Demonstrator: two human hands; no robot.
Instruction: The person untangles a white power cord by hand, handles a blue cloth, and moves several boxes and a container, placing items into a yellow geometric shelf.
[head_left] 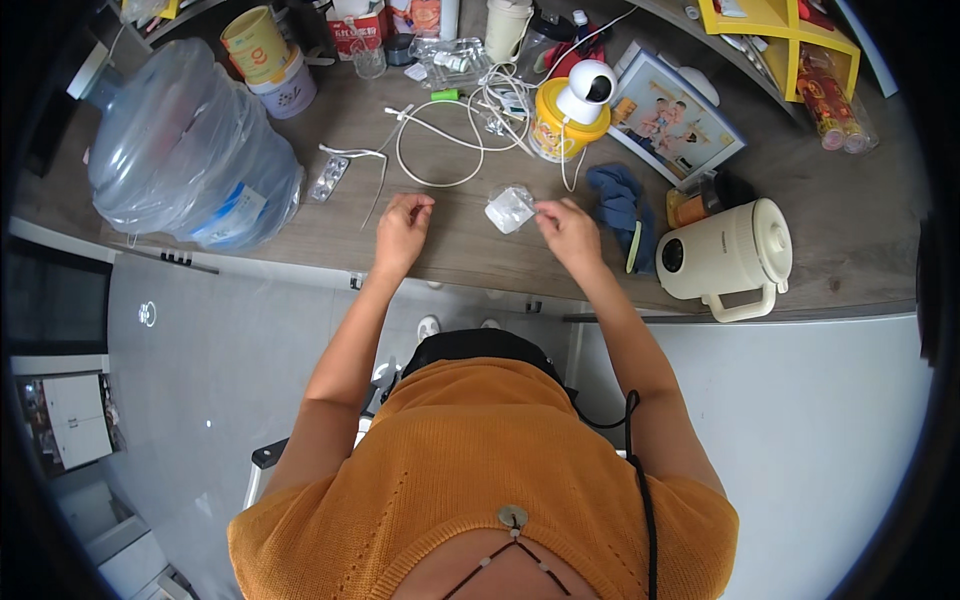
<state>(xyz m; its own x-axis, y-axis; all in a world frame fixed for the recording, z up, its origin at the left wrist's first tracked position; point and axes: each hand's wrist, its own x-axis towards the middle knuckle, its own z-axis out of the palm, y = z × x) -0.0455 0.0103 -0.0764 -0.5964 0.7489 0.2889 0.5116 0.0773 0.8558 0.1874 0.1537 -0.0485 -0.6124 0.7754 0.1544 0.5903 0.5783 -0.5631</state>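
Observation:
A small clear plastic bag (510, 209) with something whitish inside is on the desk in front of me. My right hand (570, 236) pinches its right edge between thumb and fingertips. To the left of the bag, my left hand (404, 232) is closed above the desk near its front edge, fingers curled in, and nothing shows in it. A dark blue cloth item (620, 203) with a yellow-green strip lies just right of my right hand. Beyond my left hand lie a silver blister pack (329, 177) and a white cable (440, 183).
A large wrapped water jug (200, 160) takes up the left of the desk. On the right stand a cream electric kettle (725, 255) and a framed picture (675, 118). A white camera (586, 92) sits on a yellow tub (553, 132). Yellow shelving (785, 50) is behind.

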